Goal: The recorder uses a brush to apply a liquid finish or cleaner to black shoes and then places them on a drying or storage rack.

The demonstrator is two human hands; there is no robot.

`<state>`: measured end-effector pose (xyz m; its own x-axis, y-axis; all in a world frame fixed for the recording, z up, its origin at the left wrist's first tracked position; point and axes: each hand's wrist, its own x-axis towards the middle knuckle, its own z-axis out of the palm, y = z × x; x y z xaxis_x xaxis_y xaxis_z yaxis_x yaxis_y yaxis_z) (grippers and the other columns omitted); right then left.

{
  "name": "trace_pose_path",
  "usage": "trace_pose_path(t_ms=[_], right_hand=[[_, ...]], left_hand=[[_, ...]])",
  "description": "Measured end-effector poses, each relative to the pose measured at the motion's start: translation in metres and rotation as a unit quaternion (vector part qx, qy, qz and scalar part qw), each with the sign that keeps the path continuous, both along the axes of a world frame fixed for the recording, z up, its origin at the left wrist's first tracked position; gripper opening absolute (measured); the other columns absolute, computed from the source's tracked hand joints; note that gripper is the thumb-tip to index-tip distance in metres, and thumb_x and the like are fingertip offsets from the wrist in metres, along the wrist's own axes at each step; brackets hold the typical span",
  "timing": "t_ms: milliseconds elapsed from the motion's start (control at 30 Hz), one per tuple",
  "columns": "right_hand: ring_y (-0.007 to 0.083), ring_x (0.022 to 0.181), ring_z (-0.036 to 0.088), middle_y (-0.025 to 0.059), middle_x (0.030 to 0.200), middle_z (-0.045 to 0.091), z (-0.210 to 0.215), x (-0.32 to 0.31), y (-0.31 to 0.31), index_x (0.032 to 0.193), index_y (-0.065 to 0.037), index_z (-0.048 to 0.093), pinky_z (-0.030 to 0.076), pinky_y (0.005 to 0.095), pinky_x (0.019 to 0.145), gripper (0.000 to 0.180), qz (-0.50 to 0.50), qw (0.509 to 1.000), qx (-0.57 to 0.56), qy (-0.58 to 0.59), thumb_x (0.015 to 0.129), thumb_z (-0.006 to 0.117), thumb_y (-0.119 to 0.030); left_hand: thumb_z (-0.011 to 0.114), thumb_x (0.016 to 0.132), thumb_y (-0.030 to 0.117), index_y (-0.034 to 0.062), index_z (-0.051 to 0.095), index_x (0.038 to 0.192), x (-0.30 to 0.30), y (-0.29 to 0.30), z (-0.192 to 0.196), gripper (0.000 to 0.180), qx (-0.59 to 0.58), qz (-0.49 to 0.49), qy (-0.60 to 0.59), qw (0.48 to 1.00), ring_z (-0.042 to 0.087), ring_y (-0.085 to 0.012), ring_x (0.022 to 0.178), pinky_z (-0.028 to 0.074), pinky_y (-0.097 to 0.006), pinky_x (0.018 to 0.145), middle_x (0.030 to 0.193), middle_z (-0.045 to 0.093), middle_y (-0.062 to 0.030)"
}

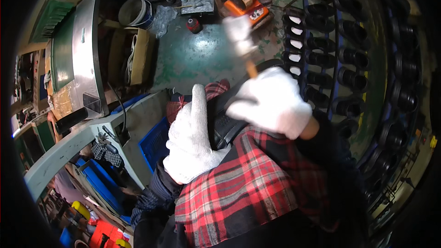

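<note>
Left hand (pixel 195 133): laid along the shoe, with index finger straight, perhaps to steady it; cannot tell whether firmly gripping.
Black shoe (pixel 223 131): placed between both hands, by the upper edge of the red plaid cloth (pixel 248 174), probably for easy reach; dark, slightly shiny, with stitched seam, partly hidden.
Wooden-handled tool (pixel 247 57): pointing away from the body, with pale, blurred head.
Right hand (pixel 273 103): closed around the handle, likely for good control.

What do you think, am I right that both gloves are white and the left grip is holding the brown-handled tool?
Not quite: the head view shows the right grip holding the brown-handled tool, not the left grip. Both gloves are white.
</note>
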<state>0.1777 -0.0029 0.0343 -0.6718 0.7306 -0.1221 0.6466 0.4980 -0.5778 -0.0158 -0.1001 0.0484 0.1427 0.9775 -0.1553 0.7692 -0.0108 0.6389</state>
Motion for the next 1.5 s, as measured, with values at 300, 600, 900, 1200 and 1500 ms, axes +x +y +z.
trace_pose_path(t_ms=[300, 600, 900, 1200, 1500], right_hand=[[0.017, 0.064, 0.066, 0.0068, 0.075, 0.068, -0.065, 0.103, 0.065, 0.087, -0.005, 0.068, 0.051, 0.0306, 0.054, 0.017, -0.385, 0.883, -0.191, 0.187, 0.093, 0.063, -0.02], [0.0204, 0.094, 0.069, 0.0076, 0.106, 0.07, -0.155, 0.103, 0.036, 0.117, -0.005, 0.062, 0.056, 0.0338, 0.081, 0.027, -0.416, 0.621, -0.451, 0.487, 0.096, 0.063, -0.021], [0.0116, 0.098, 0.064, 0.0019, 0.107, 0.066, -0.14, 0.111, 0.052, 0.114, -0.003, 0.063, 0.051, 0.0258, 0.088, 0.02, -0.432, 0.588, -0.461, 0.506, 0.098, 0.06, -0.014], [0.0111, 0.072, 0.054, 0.0045, 0.081, 0.059, -0.063, 0.095, 0.108, 0.101, -0.002, 0.064, 0.046, 0.029, 0.068, 0.022, -0.41, 0.851, -0.182, 0.274, 0.089, 0.07, -0.02], [0.0284, 0.097, 0.068, 0.0123, 0.108, 0.068, -0.044, 0.061, 0.103, 0.101, -0.007, 0.072, 0.055, 0.0366, 0.08, 0.026, -0.085, 0.932, -0.153, 0.319, 0.081, 0.077, -0.023]], left_hand=[[0.088, 0.056, 0.016, -0.0083, 0.026, 0.148, -0.012, -0.013, -0.009, 0.114, 0.009, 0.043, -0.031, 0.999, 0.062, -0.0416, 0.097, 0.051, -0.045, 0.084, 0.107, 0.058, -0.0257], [0.089, 0.053, 0.015, -0.0074, 0.02, 0.152, -0.03, -0.009, -0.025, 0.123, -0.069, 0.023, -0.118, 0.99, 0.058, -0.0408, 0.116, 0.048, -0.041, 0.099, 0.129, 0.054, -0.028], [0.085, 0.054, 0.012, -0.0064, 0.025, 0.15, -0.015, 0.018, -0.04, 0.115, -0.147, 0.051, -0.083, 0.984, 0.057, -0.0381, 0.118, 0.046, -0.041, 0.101, 0.129, 0.052, -0.0263], [0.083, 0.068, 0.018, -0.0067, 0.029, 0.149, 0.038, 0.075, -0.011, 0.1, -0.095, 0.029, 0.052, 0.994, 0.061, -0.0419, 0.106, 0.05, -0.042, 0.092, 0.12, 0.055, -0.0286], [0.09, 0.061, 0.033, -0.0056, 0.026, 0.15, 0.066, 0.096, 0.006, 0.116, -0.14, 0.057, 0.037, 0.988, 0.059, -0.0432, 0.111, 0.05, -0.045, 0.094, 0.126, 0.052, -0.0286]])
